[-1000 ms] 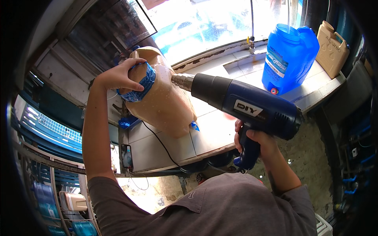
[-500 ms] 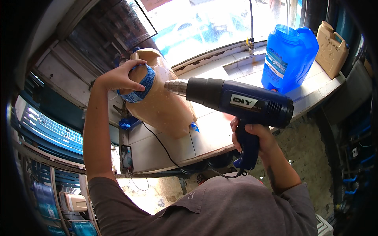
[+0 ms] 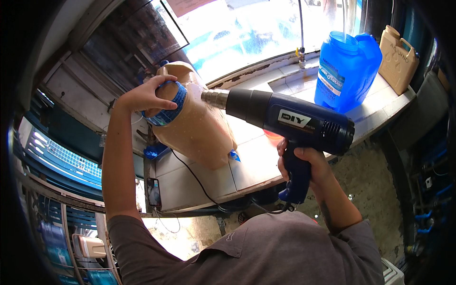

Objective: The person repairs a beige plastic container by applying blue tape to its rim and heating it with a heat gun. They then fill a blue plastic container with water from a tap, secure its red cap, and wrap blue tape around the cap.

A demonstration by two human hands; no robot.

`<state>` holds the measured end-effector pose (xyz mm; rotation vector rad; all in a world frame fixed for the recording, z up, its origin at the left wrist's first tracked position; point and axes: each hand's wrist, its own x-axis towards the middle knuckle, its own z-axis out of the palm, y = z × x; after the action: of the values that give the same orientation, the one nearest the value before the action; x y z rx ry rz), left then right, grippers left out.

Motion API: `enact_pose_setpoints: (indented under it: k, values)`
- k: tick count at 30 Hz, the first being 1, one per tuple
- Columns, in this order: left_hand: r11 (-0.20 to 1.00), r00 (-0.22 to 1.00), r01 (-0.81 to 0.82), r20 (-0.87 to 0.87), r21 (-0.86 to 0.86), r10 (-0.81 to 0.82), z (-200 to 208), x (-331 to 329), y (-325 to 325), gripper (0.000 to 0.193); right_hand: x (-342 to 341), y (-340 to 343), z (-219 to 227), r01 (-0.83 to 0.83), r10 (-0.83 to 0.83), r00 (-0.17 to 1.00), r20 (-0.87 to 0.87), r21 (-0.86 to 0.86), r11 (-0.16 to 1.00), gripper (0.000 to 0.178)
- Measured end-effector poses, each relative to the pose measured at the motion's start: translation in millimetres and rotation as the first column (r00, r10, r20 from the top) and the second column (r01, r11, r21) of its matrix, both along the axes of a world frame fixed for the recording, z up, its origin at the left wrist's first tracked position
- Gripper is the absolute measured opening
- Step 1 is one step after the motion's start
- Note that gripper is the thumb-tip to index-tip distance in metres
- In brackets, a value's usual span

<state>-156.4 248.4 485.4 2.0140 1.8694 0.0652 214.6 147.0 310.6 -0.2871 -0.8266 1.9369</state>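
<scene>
My left hand (image 3: 152,97) grips the capped neck of a tan water jug (image 3: 197,130), thumb and fingers around the cap. A blue printed seal band (image 3: 176,105) circles that neck. The jug is tilted on the tiled counter, its neck toward me and to the left. In my right hand (image 3: 306,166) is a dark blue heat gun (image 3: 289,118), held by its handle. Its metal nozzle (image 3: 215,98) points left at the jug's shoulder, close to the band. Whether it touches the jug I cannot tell.
A blue water jug (image 3: 349,71) stands open at the right with a clear tube over its mouth. Beside it is a tan jerrycan (image 3: 398,61). A phone (image 3: 153,192) leans at the counter's front left edge. The gun's black cord (image 3: 194,175) crosses the tiles (image 3: 199,190).
The heat gun's nozzle has shifted slightly right and its body tilts a little more. A reddish object now shows more behind the gun. My left hand keeps its grip on the jug.
</scene>
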Motion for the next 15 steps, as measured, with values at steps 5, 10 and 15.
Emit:
enact_pose_setpoints:
  k: [5,10,15]
  values:
    - [0.996,0.987,-0.060,0.150,0.060,0.051,-3.9,-6.2,-1.2,0.098,-2.2,-5.4,-0.3,0.019,-0.018,1.000,0.013,-0.029,0.999,0.035]
    - [0.994,0.983,-0.002,0.182,0.113,-0.019,-10.9,-3.3,-2.1,0.066,-2.6,-6.7,-1.6,-0.054,0.054,0.998,0.011,0.025,0.998,0.038]
    - [0.991,0.993,0.070,0.083,0.115,-0.079,-12.2,-4.3,2.3,0.054,-5.9,-14.4,0.7,-0.009,0.009,0.999,0.037,0.010,1.000,0.039]
